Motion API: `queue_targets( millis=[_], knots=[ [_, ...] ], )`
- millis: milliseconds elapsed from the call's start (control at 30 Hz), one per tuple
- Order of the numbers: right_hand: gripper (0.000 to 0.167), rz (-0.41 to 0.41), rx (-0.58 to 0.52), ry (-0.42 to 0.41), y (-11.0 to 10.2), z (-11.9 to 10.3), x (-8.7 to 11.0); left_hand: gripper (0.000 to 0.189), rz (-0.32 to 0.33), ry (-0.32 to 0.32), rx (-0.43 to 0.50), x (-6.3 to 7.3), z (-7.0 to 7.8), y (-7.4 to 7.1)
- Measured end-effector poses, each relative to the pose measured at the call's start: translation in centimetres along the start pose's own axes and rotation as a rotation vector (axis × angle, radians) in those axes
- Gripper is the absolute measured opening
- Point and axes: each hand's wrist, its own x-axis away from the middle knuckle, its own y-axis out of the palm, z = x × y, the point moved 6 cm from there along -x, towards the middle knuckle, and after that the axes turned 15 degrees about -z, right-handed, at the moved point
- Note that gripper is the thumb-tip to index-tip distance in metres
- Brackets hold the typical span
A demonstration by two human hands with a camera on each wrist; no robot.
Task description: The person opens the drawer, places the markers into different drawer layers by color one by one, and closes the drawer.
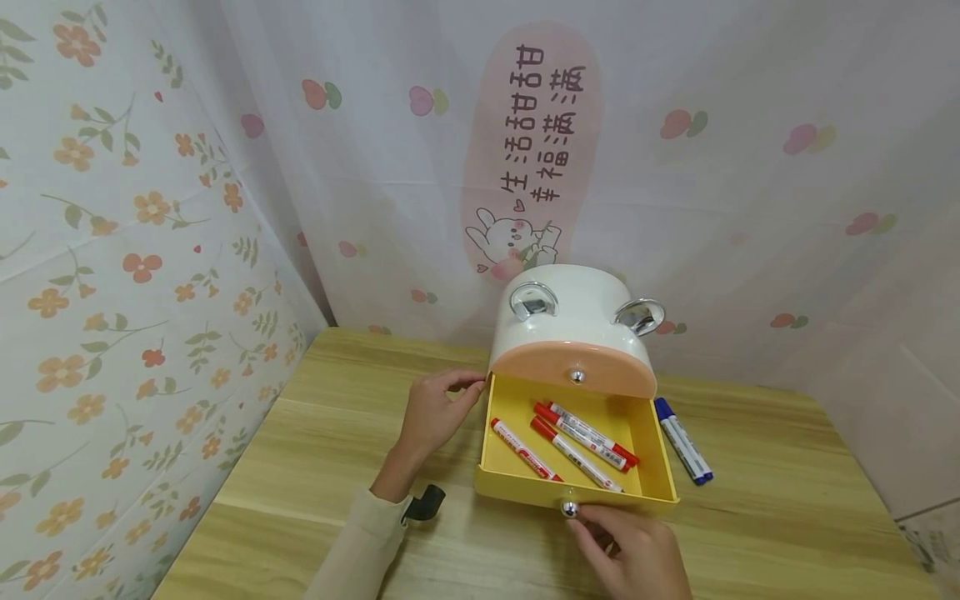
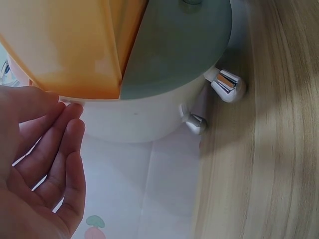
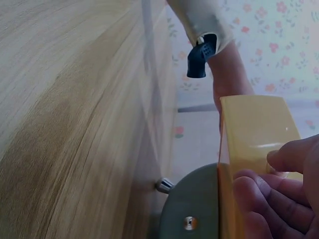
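Note:
A white rounded desk drawer box with silver ears stands at the back of the table. Its yellow drawer is pulled out toward me, below a peach front panel. Several red markers lie inside. My right hand pinches the silver knob on the drawer's front between thumb and fingers. On the left, my left hand rests its fingertips against the box's side; the left wrist view shows them at the white body's edge beside the drawer.
Two blue markers lie on the wooden table, right of the drawer. A green front panel sits below the yellow drawer, above silver feet. Behind hangs a printed curtain; a floral one covers the left.

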Motion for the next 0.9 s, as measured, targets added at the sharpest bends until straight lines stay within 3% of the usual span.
queue_targets(
  millis=[900],
  knots=[
    [0.024, 0.021, -0.023, -0.089, -0.5, -0.2, -1.4, 0.011, -0.003, -0.001, -0.019, -0.1, -0.1, 0.0]
  ],
)
